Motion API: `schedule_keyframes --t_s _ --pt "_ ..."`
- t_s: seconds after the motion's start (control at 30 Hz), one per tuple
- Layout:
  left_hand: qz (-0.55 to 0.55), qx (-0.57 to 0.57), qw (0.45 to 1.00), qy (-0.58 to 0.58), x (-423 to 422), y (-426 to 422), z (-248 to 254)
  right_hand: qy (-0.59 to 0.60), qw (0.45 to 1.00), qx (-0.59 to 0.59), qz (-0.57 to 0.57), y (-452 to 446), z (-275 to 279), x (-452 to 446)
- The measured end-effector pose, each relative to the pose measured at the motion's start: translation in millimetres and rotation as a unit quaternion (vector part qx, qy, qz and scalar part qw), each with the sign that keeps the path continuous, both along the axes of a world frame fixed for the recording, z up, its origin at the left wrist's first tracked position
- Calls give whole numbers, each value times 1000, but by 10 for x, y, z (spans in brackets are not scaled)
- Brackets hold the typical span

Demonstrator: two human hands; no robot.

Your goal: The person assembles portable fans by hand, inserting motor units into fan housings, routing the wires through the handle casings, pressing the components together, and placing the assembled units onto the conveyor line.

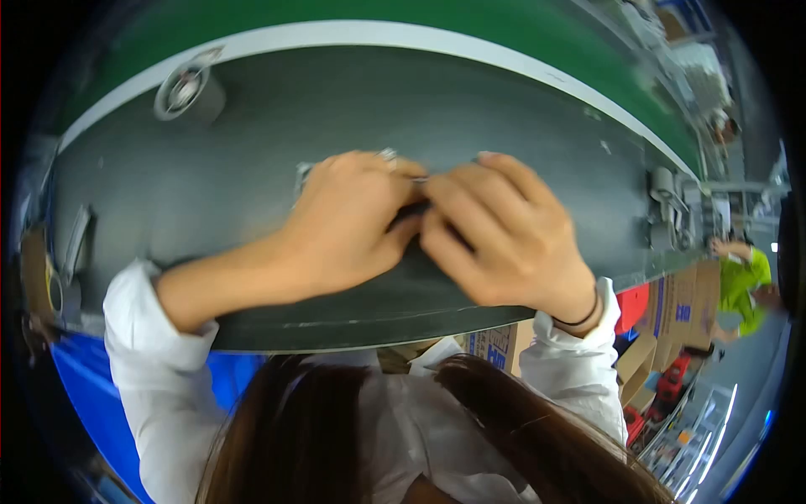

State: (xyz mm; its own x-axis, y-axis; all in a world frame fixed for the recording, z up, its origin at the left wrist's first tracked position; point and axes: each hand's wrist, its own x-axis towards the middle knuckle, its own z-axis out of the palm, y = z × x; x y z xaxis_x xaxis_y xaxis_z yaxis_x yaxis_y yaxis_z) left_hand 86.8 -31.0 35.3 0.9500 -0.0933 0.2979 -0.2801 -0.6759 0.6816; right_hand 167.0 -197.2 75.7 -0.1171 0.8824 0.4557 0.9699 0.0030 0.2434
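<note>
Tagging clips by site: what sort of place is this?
Likely a factory assembly area: a long dark flat work surface, brown cardboard boxes with blue print, and a person in a lime-green shirt nearby.

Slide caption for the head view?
Left hand and right hand close together over a dark worktop, a grey cylindrical part at upper left.

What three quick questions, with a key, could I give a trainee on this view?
1. Which wrist wears the thin black band?
2. True or false: the grey hollow cylinder lies nearer the left hand than the right hand.
3. Fill in: the long narrow strip along the far edge of the dark flat work surface is ____ in colour.

Key: 1. The right. 2. True. 3. White.
</note>
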Motion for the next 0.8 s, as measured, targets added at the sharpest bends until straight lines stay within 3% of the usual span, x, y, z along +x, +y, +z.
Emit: schedule_keyframes --t_s 0.23,0.4,0.8 --pt "-9 35 997 -61 -12 -69 -45 -39 999 21 13 -94 -59 51" --pt "14 -20 999 -32 -6 -74 -193 -76 996 35 8 -58 -162 97" --pt "-9 78 997 -17 -4 9 -217 -80 996 46 -1 -69 -173 89"
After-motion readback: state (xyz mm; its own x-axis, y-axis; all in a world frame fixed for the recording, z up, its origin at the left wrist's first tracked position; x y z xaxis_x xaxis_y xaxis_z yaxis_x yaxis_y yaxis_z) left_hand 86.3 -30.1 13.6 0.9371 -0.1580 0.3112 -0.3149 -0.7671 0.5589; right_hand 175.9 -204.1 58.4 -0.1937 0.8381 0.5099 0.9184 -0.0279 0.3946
